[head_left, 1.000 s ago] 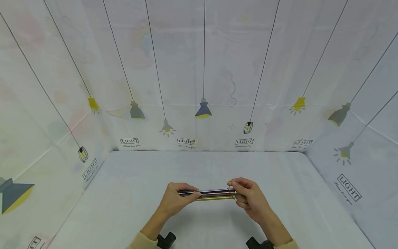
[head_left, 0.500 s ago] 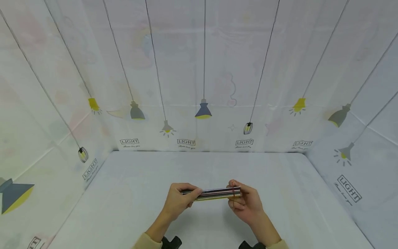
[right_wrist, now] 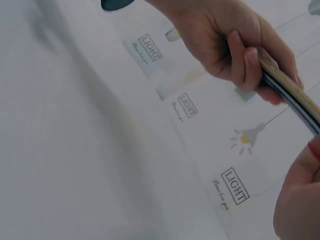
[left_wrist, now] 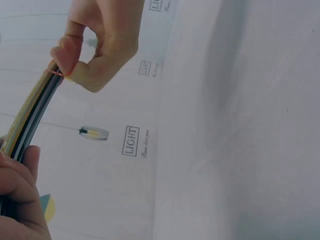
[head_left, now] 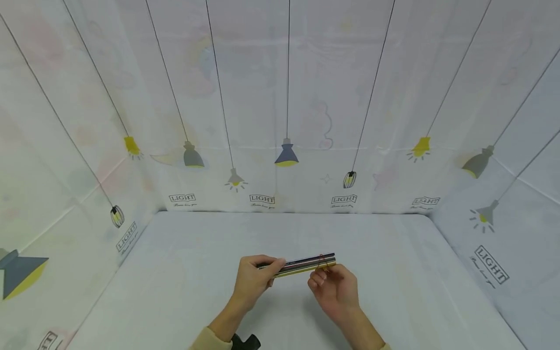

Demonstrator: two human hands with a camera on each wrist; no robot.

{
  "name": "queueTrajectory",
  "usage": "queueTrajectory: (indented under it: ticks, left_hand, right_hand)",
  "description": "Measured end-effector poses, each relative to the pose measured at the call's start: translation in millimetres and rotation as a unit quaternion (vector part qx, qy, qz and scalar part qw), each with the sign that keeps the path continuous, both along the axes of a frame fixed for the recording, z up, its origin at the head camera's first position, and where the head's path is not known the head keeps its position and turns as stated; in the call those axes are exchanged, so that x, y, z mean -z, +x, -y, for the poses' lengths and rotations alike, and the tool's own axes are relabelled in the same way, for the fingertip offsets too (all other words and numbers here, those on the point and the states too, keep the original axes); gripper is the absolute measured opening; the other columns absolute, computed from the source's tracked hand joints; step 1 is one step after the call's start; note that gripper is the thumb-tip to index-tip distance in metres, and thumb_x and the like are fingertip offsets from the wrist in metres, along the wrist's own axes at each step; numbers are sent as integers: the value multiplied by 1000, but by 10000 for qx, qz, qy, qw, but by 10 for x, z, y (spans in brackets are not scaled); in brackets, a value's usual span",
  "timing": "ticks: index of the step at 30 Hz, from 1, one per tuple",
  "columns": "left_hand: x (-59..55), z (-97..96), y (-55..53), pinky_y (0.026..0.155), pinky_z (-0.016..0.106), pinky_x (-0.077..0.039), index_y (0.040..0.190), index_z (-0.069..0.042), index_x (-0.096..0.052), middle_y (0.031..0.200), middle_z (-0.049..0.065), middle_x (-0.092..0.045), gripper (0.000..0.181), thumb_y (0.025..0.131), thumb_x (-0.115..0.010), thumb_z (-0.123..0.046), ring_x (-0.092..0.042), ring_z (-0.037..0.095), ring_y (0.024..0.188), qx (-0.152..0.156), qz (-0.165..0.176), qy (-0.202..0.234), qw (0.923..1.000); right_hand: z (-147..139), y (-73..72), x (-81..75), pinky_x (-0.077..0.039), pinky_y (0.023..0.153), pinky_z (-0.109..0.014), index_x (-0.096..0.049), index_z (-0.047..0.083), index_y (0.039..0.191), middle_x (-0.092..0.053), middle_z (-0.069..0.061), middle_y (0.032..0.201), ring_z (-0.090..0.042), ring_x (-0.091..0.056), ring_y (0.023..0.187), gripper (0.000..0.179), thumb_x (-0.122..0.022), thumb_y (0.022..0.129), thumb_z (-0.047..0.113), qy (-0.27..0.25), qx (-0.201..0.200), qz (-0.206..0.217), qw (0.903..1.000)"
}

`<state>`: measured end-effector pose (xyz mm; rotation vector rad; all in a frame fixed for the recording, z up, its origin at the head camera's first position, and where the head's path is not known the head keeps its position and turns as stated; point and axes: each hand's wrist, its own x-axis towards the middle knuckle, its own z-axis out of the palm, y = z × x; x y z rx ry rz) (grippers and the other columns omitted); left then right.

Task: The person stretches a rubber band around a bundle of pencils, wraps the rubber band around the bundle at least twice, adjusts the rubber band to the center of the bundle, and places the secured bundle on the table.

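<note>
A bundle of thin, pencil-like rods (head_left: 302, 265), dark, silvery and yellow, is held above the table, its right end tilted up. My left hand (head_left: 253, 282) grips its left end, thumb on top; the right wrist view shows that hand's fingers (right_wrist: 252, 67) curled round the rods. Around the right end runs a thin red rubber band (head_left: 322, 261). Just below that end, my right hand (head_left: 337, 291) pinches the band between thumb and fingers, as the left wrist view shows with the band (left_wrist: 56, 73) at the fingertips. The exact number of rods cannot be made out.
A white-covered table (head_left: 175, 291) lies beneath both hands. Behind it and at the sides hangs a pale cloth backdrop (head_left: 315, 97) printed with lamps and the word LIGHT. A black device (head_left: 246, 341) is strapped at my left wrist.
The right hand has moved from above and around the bundle's right end to below it, pulling on the band. The bundle's right end has risen, while the left hand keeps its grip.
</note>
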<state>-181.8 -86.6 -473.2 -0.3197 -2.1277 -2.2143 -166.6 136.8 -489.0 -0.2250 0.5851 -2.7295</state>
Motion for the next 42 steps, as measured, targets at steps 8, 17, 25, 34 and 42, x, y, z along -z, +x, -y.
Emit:
queueTrajectory:
  ticks: [8, 17, 25, 34, 42]
  left_hand:
    - [-36, 19, -9, 42, 19, -35, 88, -4, -80, 60, 10, -61, 24, 86, -84, -27, -46, 9, 45, -340, 83, -27, 9994]
    - [-64, 74, -15, 41, 21, -37, 86, -6, -81, 60, 6, -62, 22, 87, -83, -28, -47, 9, 44, -232, -144, -152, 9995]
    - [-75, 75, 0, 41, 20, -35, 85, -2, -80, 60, 6, -61, 22, 88, -82, -24, -46, 9, 42, 7, -278, -119, 9995]
    - [-100, 87, 20, 40, 19, -33, 87, -1, -80, 52, 2, -56, 20, 90, -81, -20, -44, 7, 41, 314, -407, -292, 9983]
    - [-119, 101, 16, 40, 21, -33, 89, 1, -79, 50, 1, -54, 16, 92, -78, -15, -42, 7, 41, 872, -706, -278, 9933]
  right_hand:
    - [14, 176, -58, -50, 88, -32, -64, 4, 96, -66, -5, 83, -20, -61, 84, 32, -34, 104, -1, 1862, 1335, -1408, 9632]
    - [-90, 263, -188, -52, 83, -22, -71, 8, 99, -71, -2, 91, -11, -65, 83, 21, -71, 89, -10, 5217, 3139, -3542, 7098]
    - [-226, 296, -389, -48, 62, -22, -71, 15, 92, -64, 2, 74, -9, -58, 64, 31, -71, 85, -15, 5453, 3493, -4036, 6463]
    - [-367, 185, -475, -40, 46, -24, -67, 10, 92, -56, -1, 77, -9, -45, 58, 27, -66, 89, -17, 5337, 3203, -4001, 6727]
    - [-488, 19, -497, -28, 44, -32, -59, 2, 87, -41, -5, 69, -18, -29, 52, 16, -53, 101, -4, 4804, 1776, -3370, 7900]
